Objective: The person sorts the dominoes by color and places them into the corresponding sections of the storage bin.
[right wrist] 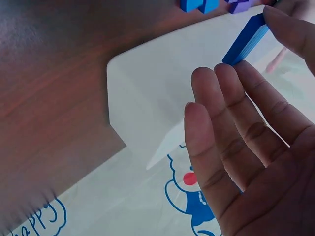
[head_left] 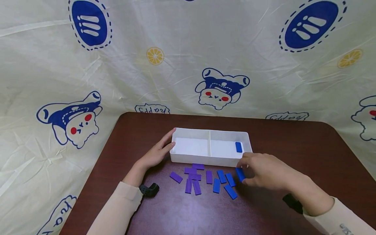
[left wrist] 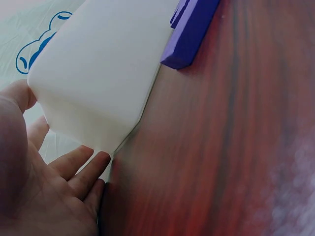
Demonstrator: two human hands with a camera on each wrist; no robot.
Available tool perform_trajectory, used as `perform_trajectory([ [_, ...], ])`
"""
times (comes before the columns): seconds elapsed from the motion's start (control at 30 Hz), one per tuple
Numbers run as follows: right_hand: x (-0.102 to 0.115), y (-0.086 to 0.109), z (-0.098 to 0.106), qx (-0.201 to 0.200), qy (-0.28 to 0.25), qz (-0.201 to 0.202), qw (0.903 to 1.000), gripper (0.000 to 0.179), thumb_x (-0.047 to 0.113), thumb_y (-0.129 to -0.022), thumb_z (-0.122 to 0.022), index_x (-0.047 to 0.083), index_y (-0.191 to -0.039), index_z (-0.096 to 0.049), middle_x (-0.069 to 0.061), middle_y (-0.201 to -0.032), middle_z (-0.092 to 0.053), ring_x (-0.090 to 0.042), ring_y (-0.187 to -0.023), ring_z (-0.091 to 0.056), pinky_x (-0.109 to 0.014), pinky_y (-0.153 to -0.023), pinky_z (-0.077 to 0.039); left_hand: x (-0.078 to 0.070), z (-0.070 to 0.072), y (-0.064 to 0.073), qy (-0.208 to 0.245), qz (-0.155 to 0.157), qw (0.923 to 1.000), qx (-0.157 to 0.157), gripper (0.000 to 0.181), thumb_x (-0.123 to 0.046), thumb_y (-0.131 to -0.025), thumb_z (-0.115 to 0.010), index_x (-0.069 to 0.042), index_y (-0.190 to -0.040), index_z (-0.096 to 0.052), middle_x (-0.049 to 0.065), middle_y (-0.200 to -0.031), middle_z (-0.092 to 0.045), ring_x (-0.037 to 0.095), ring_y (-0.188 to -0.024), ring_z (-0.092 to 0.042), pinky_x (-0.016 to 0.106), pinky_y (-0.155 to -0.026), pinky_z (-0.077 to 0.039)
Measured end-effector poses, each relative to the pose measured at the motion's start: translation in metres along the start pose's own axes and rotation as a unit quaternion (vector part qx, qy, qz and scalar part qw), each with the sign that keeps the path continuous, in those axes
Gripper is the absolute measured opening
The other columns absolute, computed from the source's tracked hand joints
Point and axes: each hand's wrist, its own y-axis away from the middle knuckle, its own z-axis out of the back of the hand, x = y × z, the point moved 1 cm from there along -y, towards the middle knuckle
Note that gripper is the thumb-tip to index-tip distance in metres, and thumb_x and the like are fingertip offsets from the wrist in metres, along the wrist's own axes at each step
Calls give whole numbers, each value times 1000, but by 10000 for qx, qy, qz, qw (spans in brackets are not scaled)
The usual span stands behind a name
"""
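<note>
In my right hand (head_left: 265,171), a blue rectangular block (head_left: 240,174) is pinched between thumb and fingertips, just off the front right corner of a white box (head_left: 191,159). The right wrist view shows this block (right wrist: 245,39) held by its ends, tilted. My left hand (head_left: 155,152) rests against the box's left end, its fingers fairly straight along the end wall (left wrist: 78,120) and the thumb at the rim. A divider (head_left: 209,143) splits the box in two. One blue block (head_left: 238,147) lies in the right compartment; the left one holds nothing.
Several purple blocks (head_left: 176,177) lie scattered before the box, with several loose blue blocks (head_left: 230,192) to their right. All lie on a dark brown table (head_left: 176,215). A printed white sheet (head_left: 176,85) hangs behind it.
</note>
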Motion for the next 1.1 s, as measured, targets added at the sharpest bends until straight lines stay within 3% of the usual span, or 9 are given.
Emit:
perform_trajectory([
  [0.2, 0, -1, 10, -48, -87, 23, 9999, 40, 32, -79, -89, 18, -114, -76, 4, -110, -70, -10, -89, -69, -35, -74, -58, 2, 0, 0, 25, 4, 10000, 5, 64, -33, -111, -47, -32, -167, -15, -1, -174, -17, 29, -161, -16, 61, -127, -20],
  [0.43, -1, -3, 22, -98, -35, 81, 9999, 40, 36, -80, -89, 18, -114, -76, 5, -107, -68, -2, -83, -65, -29, -70, -55, 3, -1, -1, 33, 9, 10000, 14, 63, -34, -112, -47, -37, -167, -16, -1, -175, -16, 29, -161, -15, 60, -126, -20],
  [0.73, -5, -10, 33, -300, -70, 5, 9995, 39, 34, -81, -88, 17, -114, -77, 0, -110, -69, -16, -93, -71, -36, -71, -58, -1, -1, -1, 64, -21, 10000, 32, 64, -34, -111, -47, -35, -167, -15, 0, -175, -17, 30, -161, -17, 60, -126, -22],
  [1.1, -13, -20, 41, -516, 70, -103, 9986, 40, 35, -81, -89, 16, -113, -78, -2, -115, -68, -11, -81, -58, -28, -65, -48, 3, -1, -1, 23, -5, 10000, 34, 65, -35, -111, -47, -32, -168, -14, 0, -174, -16, 30, -161, -16, 61, -126, -20],
])
